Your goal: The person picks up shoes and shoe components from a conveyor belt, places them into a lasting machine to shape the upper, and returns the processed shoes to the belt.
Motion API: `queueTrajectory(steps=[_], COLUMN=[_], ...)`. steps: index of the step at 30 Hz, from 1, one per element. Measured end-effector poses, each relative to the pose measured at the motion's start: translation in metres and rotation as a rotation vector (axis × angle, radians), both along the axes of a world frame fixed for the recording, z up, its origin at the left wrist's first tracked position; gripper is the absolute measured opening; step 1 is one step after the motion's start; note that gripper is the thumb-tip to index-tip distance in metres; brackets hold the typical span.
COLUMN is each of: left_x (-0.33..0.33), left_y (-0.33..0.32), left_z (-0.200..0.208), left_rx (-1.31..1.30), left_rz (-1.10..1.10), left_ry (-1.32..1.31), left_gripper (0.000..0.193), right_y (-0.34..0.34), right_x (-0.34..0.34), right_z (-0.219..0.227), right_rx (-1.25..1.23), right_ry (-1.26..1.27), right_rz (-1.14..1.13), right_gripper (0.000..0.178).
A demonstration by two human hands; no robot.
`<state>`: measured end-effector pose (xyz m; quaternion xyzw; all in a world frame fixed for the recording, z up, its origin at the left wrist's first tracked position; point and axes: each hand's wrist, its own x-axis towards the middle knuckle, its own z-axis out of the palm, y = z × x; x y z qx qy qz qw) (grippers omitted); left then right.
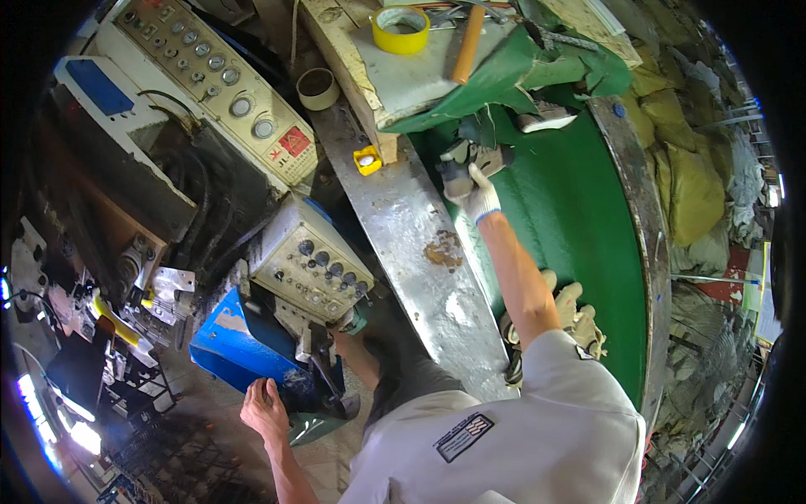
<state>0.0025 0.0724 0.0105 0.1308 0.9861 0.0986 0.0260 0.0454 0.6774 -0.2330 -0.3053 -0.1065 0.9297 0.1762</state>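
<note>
My right hand (479, 198), in a white glove, is closed on a grey and dark shoe (457, 179) above the green conveyor belt (562, 202). Against it lies a brownish-grey shoe (494, 158); where one ends and the other begins is hard to see. Farther off, a dark shoe with a pale sole (547, 118) sits partly under a green cloth (504, 88). Several beige shoe-like pieces (579, 317) rest on the belt, partly covered by my right arm. My bare left hand (264, 410) has its fingers apart, beside a blue machine cover (231, 343), holding nothing.
A metal ledge (420, 252) borders the belt on the left. Control panels with knobs (315, 270) and gauges (218, 76) stand left of it. Yellow tape (400, 30) and an orange-handled tool (468, 46) lie on the bench at the back. Sacks (693, 181) are piled right.
</note>
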Motion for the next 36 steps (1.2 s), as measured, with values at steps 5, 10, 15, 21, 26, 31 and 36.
queueTrajectory(steps=[5,10,15,21,26,31,36], left_x=[0.004,-0.003,0.001,-0.033,-0.076,-0.107,-0.140], left_y=[0.002,-0.007,-0.028,-0.039,-0.068,-0.092,-0.116], left_z=[0.008,0.001,-0.006,0.016,0.022,0.037,0.026], left_rx=[-0.034,-0.009,0.123,0.969,1.631,1.603,1.667], left_rz=[-0.051,-0.110,-0.073,0.231,0.345,0.439,0.590], left_ry=[0.030,0.073,0.005,-0.619,-0.780,-0.614,-0.452], left_gripper=[0.020,0.028,0.028,0.046,0.052,0.043,0.044], right_y=[-0.122,-0.242,-0.317,-0.376,-0.435,-0.491,-0.524], right_x=[0.083,0.115,0.063,0.004,-0.020,-0.080,-0.127], right_z=[0.096,0.193,0.273,0.174,0.184,0.239,0.250], right_rx=[-0.085,0.025,-0.134,-0.066,-0.057,0.174,0.237], right_ry=[0.165,0.279,0.338,0.164,0.213,0.232,0.117], right_rz=[0.019,0.168,0.137,0.491,0.665,0.781,0.701], right_gripper=[0.065,0.083,0.054,0.044,0.053,0.042,0.049])
